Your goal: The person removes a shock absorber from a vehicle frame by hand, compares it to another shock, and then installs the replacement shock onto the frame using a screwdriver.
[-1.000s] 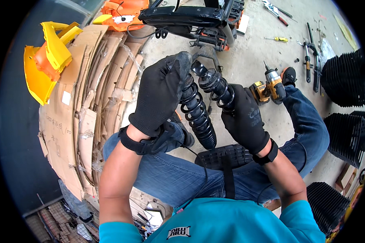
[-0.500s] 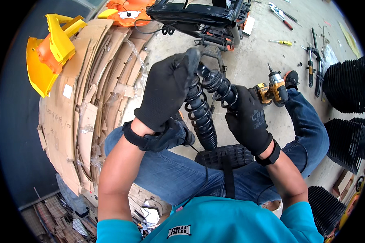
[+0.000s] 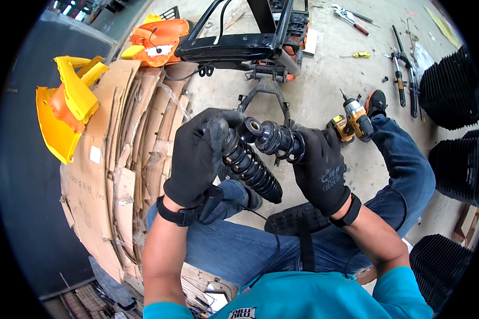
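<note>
Both my hands wear black gloves and are closed in front of my lap. My left hand (image 3: 192, 159) wraps round the upper end of a black coil-spring shock absorber (image 3: 258, 176), whose spring slants down to the right. In my right hand (image 3: 322, 173) is a second black shock absorber (image 3: 278, 142), gripped round its coil, with its round mounting eye turned up toward me. The upper ends of the two lie close together; whether they touch I cannot tell. Just beyond them stands a black metal vehicle frame (image 3: 229, 50).
A yellow cordless drill (image 3: 356, 118) stands right of my right hand, near my shoe. Stacked flat cardboard (image 3: 98, 186) with yellow-orange panels (image 3: 74, 103) lies left. A screwdriver (image 3: 356, 55), an adjustable wrench (image 3: 350, 20) and fork tubes (image 3: 404, 74) are on the floor. Black ribbed stacks (image 3: 452, 90) line the right.
My view has tilted up, showing more of the vehicle frame. My left hand has come lower and left, still gripping its shock absorber. The other shock absorber's mounting eye now faces me.
</note>
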Tool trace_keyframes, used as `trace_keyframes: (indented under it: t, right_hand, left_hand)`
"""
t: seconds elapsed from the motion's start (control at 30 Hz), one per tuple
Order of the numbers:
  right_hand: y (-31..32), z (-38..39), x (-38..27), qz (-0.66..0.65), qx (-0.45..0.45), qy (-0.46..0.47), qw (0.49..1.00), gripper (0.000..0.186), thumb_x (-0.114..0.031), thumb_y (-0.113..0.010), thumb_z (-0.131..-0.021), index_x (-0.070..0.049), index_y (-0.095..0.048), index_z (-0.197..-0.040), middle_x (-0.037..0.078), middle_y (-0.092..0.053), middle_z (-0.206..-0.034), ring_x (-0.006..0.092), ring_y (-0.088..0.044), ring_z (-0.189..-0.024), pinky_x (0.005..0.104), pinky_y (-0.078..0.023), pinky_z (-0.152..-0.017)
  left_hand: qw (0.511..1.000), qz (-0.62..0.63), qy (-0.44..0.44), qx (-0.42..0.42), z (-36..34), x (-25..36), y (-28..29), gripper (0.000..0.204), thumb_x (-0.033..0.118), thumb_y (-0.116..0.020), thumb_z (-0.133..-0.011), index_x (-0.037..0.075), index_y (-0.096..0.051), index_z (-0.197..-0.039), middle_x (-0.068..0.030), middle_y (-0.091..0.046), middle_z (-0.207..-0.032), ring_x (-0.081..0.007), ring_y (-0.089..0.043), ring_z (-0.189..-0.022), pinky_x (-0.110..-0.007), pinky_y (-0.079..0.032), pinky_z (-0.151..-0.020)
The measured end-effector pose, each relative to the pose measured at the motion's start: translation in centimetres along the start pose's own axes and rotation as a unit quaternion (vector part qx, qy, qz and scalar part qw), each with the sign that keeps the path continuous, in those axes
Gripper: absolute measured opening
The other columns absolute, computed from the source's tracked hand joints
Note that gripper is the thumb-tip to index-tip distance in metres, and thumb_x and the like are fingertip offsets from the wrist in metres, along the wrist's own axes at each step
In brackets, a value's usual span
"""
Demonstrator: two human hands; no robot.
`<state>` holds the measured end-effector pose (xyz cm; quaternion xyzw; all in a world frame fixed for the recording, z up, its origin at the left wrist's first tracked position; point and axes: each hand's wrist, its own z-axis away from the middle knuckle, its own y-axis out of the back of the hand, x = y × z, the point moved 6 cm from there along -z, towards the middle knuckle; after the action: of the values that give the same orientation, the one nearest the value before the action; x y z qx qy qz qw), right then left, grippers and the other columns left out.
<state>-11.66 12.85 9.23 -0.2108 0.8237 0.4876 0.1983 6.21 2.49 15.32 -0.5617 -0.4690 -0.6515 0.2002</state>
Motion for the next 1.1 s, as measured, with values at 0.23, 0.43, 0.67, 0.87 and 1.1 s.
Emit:
trace_keyframes:
  t: [0.23,0.43,0.67,0.87,1.1]
  right_hand:
    - [0.2,0.0,0.1,0.008,0.041,0.022,0.999,0.055,-0.001,-0.068,-0.069,-0.008,-0.06,-0.122,0.006,-0.062,-0.103,0.0268,-0.054,-0.089,0.0396,-0.047,-0.075]
    - [0.7,-0.2,0.3,0.023,0.053,0.031,0.998,0.06,0.0,-0.069,-0.067,-0.012,-0.061,-0.126,0.005,-0.062,-0.103,0.0261,-0.053,-0.087,0.0379,-0.048,-0.073]
    - [0.9,-0.1,0.8,0.022,0.052,0.033,0.998,0.068,0.001,-0.071,-0.065,-0.015,-0.06,-0.13,0.004,-0.062,-0.105,0.0264,-0.053,-0.088,0.0368,-0.05,-0.07]
    - [0.5,-1.1,1.4,-0.095,-0.024,0.005,0.995,0.058,0.004,-0.068,-0.069,-0.011,-0.059,-0.124,0.01,-0.063,-0.101,0.0279,-0.056,-0.091,0.0395,-0.05,-0.072]
    - [-4.6,1.5,5.6,-0.447,-0.197,-0.251,0.835,0.04,-0.001,-0.067,-0.079,-0.004,-0.054,-0.116,0.004,-0.061,-0.091,0.0141,-0.06,-0.081,0.0298,-0.05,-0.076]
  left_hand:
    - [0.994,0.099,-0.026,-0.021,0.2,-0.2,-0.3,0.047,0.044,-0.058,-0.098,-0.003,-0.066,-0.103,-0.0065,-0.062,-0.096,-0.0134,-0.06,-0.09,-0.028,-0.048,-0.081]
    - [0.996,0.05,-0.075,-0.028,0.1,0.1,-0.1,0.046,0.043,-0.058,-0.099,-0.003,-0.066,-0.104,-0.0093,-0.063,-0.098,-0.0174,-0.061,-0.092,-0.032,-0.049,-0.085]
    - [0.996,0.05,-0.074,-0.025,0.1,-0.2,0.0,0.051,0.047,-0.057,-0.098,-0.002,-0.065,-0.104,-0.0098,-0.063,-0.1,-0.0187,-0.062,-0.094,-0.033,-0.049,-0.087]
    - [0.993,0.094,-0.046,-0.046,-0.1,0.0,-0.5,0.048,0.046,-0.06,-0.097,-0.002,-0.065,-0.105,-0.0096,-0.064,-0.1,-0.0165,-0.062,-0.09,-0.031,-0.05,-0.084]
    - [0.995,0.059,0.078,-0.003,0.3,-2.6,-1.2,0.032,0.03,-0.067,-0.091,0.0,-0.066,-0.104,-0.0048,-0.066,-0.095,-0.0118,-0.061,-0.089,-0.027,-0.049,-0.08]
